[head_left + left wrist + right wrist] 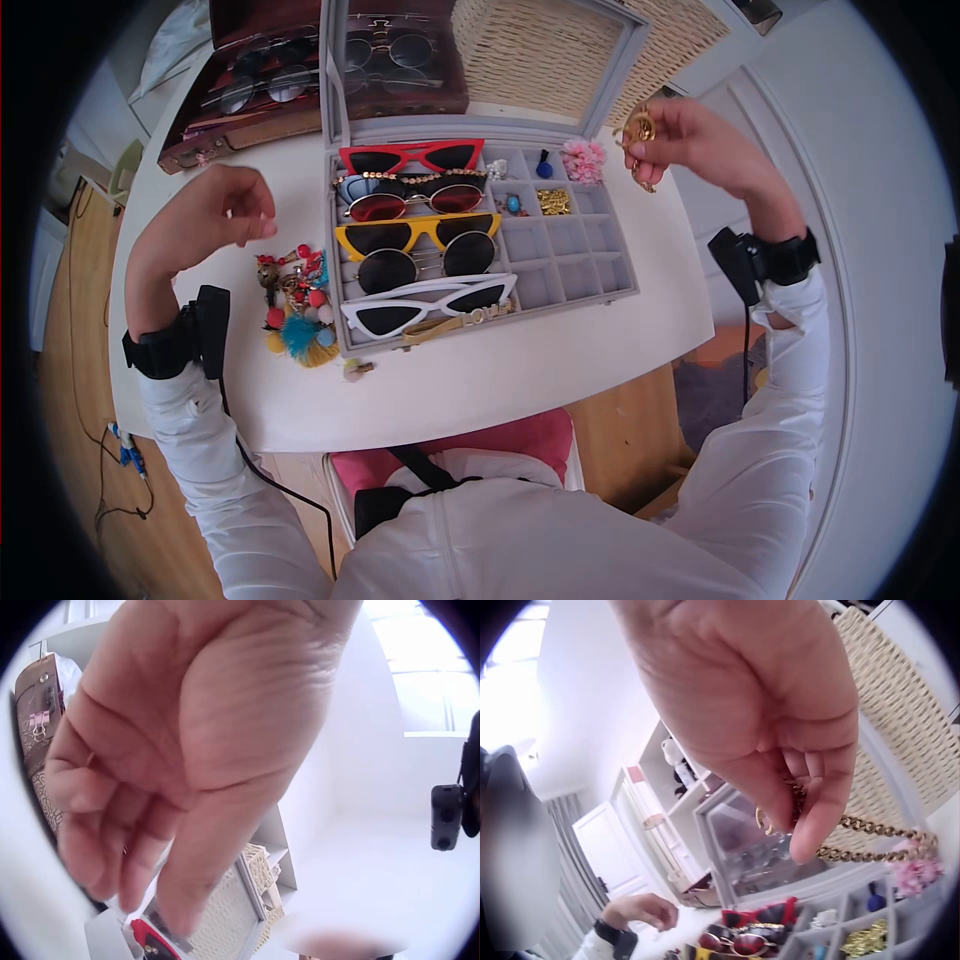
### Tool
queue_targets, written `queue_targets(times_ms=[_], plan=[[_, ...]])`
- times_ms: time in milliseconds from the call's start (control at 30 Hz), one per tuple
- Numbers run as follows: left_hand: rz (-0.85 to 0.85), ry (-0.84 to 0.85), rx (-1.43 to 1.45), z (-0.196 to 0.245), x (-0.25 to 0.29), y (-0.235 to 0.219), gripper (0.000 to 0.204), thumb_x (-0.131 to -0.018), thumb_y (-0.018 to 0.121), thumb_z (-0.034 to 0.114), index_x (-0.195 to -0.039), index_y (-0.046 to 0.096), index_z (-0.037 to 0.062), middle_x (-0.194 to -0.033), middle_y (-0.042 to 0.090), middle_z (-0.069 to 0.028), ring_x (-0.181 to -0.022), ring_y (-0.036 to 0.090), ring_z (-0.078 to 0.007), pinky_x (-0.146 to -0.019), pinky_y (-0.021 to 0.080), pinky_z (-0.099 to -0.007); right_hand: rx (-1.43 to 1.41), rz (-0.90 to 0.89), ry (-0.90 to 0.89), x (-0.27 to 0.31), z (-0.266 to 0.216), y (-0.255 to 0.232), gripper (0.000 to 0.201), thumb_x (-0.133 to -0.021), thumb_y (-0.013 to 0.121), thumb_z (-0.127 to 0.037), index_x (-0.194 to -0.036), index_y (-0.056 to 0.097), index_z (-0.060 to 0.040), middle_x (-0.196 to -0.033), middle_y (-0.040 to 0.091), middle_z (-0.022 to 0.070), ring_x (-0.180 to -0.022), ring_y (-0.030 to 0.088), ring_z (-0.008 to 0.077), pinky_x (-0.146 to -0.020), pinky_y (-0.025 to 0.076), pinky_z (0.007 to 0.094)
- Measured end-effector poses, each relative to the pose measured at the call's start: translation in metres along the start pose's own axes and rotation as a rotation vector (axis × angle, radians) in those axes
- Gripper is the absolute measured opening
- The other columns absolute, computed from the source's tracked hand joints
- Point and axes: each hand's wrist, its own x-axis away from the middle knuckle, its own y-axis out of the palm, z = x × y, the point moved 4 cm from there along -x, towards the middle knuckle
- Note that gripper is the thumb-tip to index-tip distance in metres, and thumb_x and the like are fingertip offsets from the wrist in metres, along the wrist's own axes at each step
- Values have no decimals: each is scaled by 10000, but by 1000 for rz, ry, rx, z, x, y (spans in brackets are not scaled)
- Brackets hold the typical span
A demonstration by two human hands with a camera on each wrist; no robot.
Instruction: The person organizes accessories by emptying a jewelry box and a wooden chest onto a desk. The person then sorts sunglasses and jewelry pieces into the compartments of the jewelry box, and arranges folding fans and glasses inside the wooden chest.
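My right hand (pixel 690 142) pinches a gold chain (pixel 889 838) between thumb and fingers, beyond the right edge of the jewelry box (pixel 600 297). The chain's thick links loop out past the fingertips in the right wrist view. Over the left side of the table, my left hand (pixel 205 222) hovers with loosely bent fingers and nothing in them. Sunglasses with red (pixel 411 157), yellow (pixel 418 233) and white (pixel 430 304) frames lie in the box's left part. Its small compartments hold gold jewelry (pixel 553 202), a blue piece (pixel 543 165) and a pink flower piece (pixel 583 161).
Colorful beaded jewelry with tassels (pixel 300 305) lies left of the box on the white table (pixel 520 370). The box's glazed lid (pixel 625 60) stands raised. Behind at left, an open brown case (pixel 240 130) holds glasses. Woven baskets (pixel 690 40) stand behind the lid.
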Motion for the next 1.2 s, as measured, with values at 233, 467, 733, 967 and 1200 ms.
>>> queue_targets(times_ms=[233, 467, 733, 967, 1200], plan=[[-133, -191, -273, -19, 2, 10, 228, -617, 770, 122, -755, 633, 3, -680, 592, -54, -652, 555, -147, -596, 429, -279, -88, 161, 42, -5, 55, 3, 94, -871, 568, -70, -902, 579, 17, -772, 619, 56, -698, 606, 111, -672, 501, 235], [-174, -203, -347, -21, 1, 15, 235, -623, 765, 112, -773, 622, 2, -707, 619, -74, -659, 585, -164, -596, 460, -292, 215, 99, 17, -23, 79, 31, 85, -870, 559, -68, -885, 562, 15, -756, 612, 62, -687, 579, 108, -653, 467, 246], [-139, -166, -385, -23, 9, 15, 234, -639, 746, 123, -810, 626, 18, -728, 625, -79, -671, 596, -187, -601, 470, -299, 467, 111, -129, -25, 66, 49, 226, -756, 587, 36, -973, 582, -26, -924, 595, 63, -778, 548, 160, -678, 452, 270], [-76, -187, -493, -28, 7, 12, 222, -663, 704, 106, -828, 594, 5, -760, 615, -84, -713, 590, -197, -603, 467, -302, 480, 188, -215, -24, -12, 59, 184, -809, 565, 11, -992, 573, -2, -899, 581, 60, -661, 495, 131, -604, 419, 250], [-90, 255, 399, 8, 4, 6, 189, -804, 647, 87, -926, 511, 37, -842, 520, 46, -762, 497, -25, -677, 415, -182, 56, 106, -588, -38, -95, 115, 298, -859, 580, -69, -1150, 519, -47, -919, 566, 35, -724, 521, 53, -671, 442, 201]])
